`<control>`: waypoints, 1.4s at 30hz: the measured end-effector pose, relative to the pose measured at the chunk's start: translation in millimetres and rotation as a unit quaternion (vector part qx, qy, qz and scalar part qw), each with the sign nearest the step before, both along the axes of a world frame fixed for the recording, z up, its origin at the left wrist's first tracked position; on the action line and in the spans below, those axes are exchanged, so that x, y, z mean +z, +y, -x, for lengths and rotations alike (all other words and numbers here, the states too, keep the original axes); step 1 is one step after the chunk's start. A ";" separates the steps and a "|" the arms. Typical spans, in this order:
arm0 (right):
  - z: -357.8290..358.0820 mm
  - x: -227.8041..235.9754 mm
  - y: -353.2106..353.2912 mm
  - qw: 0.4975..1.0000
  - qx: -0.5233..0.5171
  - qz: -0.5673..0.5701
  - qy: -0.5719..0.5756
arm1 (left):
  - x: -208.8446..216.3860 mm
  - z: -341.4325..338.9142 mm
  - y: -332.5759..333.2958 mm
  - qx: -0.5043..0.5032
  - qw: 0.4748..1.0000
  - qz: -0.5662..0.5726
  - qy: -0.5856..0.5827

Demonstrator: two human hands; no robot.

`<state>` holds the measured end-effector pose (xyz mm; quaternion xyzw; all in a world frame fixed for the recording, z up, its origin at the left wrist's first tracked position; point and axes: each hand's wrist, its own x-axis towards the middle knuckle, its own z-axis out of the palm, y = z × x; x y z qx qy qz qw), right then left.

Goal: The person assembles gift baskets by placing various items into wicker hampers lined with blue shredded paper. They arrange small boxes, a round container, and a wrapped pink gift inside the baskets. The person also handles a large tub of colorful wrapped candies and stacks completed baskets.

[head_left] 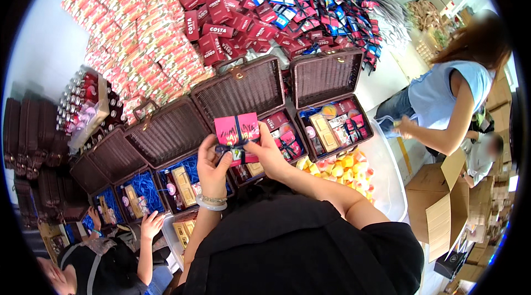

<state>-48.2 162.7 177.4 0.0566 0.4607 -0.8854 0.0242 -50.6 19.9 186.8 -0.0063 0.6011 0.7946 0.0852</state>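
Both my hands hold a pink packet (238,126) tied with a dark ribbon, raised over the row of open hampers. My left hand (210,169) is closed on its left side, with bangles at the wrist. My right hand (271,154) grips its right side, thumb near the ribbon. Right behind my hands stands an open brown wicker hamper (240,87), partly hidden by them. To its right, another wicker hamper (327,80) contains a gold box (324,133), a pink packet (354,127) with dark ribbon and small boxes.
Behind the hampers are piled patterned packets (119,24), dark red boxes (218,10) and ribboned packets (321,7). Yellow-pink small items (337,169) lie at right. One co-worker (451,90) stands at right; another co-worker's hand (151,225) reaches in at lower left.
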 end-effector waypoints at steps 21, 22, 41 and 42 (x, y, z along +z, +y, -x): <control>45.1 6.5 -58.3 0.982 0.184 -0.024 0.027 | 3.9 -3.4 -45.2 0.199 0.979 0.005 0.038; 44.3 9.2 -64.4 0.979 0.200 -0.024 0.031 | 3.5 -7.5 -49.8 0.216 0.976 -0.013 0.027; 50.6 -25.0 -149.6 0.938 0.260 -0.215 0.084 | -18.6 -39.5 -106.8 0.372 0.831 0.393 0.131; 50.3 -23.9 -150.5 0.939 0.276 -0.192 0.070 | -18.6 -41.0 -108.2 0.374 0.839 0.375 0.122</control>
